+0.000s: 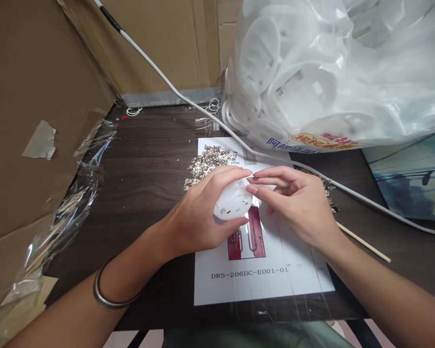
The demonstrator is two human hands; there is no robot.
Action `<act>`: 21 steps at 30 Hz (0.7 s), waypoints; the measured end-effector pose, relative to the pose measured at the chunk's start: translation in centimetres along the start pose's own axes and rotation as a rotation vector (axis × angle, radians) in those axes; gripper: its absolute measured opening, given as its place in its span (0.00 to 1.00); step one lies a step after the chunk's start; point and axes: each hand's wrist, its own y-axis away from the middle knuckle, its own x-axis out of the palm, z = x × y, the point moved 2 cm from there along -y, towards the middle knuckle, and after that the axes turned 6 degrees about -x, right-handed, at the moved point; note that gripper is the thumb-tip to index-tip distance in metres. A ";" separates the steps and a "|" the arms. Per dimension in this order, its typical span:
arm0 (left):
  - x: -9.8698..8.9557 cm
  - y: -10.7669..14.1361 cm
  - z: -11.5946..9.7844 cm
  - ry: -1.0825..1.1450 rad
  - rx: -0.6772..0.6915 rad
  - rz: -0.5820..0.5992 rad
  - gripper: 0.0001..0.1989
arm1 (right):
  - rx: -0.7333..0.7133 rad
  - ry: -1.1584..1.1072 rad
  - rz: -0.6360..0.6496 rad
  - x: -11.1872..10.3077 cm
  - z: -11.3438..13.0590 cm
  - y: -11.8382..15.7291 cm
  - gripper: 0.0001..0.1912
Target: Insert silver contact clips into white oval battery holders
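Observation:
My left hand (206, 212) is curved around a round white plastic disc (233, 200) with small dark markings, thumb at its near edge and fingers over the far edge. At the disc's upper right edge, my right hand (290, 198) pinches with thumb and fingertips; a small dark bit shows there, too small to name. Both hands are above a printed white sheet (217, 290) with a red and grey picture and the text DRS-206DC-E001-01. Just beyond my left hand lies a pile of small shiny metal clips (210, 162).
A clear plastic bag (311, 96) full of white discs stands at the back right. A white cable (159, 72) crosses the table diagonally. More metal pieces (329, 193) and a thin wooden stick (364, 242) lie right of my right hand. Cardboard walls (166, 43) border the back and left.

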 end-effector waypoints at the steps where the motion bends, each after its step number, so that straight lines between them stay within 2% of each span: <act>1: 0.1 0.0 0.0 0.027 0.015 0.001 0.38 | 0.034 -0.026 0.027 0.0 0.0 0.0 0.15; 3: 0.2 0.1 0.0 0.099 0.002 -0.016 0.41 | 0.118 -0.073 0.082 0.1 -0.1 -0.1 0.14; 7: 0.3 0.2 -0.2 0.337 -0.132 -0.029 0.50 | 0.247 -0.149 0.119 0.0 -0.3 -0.1 0.16; 10: 0.4 0.2 -0.5 0.412 -0.203 0.019 0.50 | 0.269 -0.170 0.129 -0.1 -0.5 -0.1 0.17; 15: 0.2 0.5 -0.3 0.341 -0.279 0.009 0.45 | 0.209 -0.153 0.127 -0.3 -0.5 0.1 0.13; 18: 0.0 0.7 -0.1 0.393 -0.327 -0.009 0.45 | 0.101 -0.132 0.085 -0.5 -0.2 0.0 0.11; 21: 0.1 0.8 0.0 0.447 -0.363 -0.005 0.45 | 0.071 -0.124 0.111 -0.5 0.0 -0.1 0.13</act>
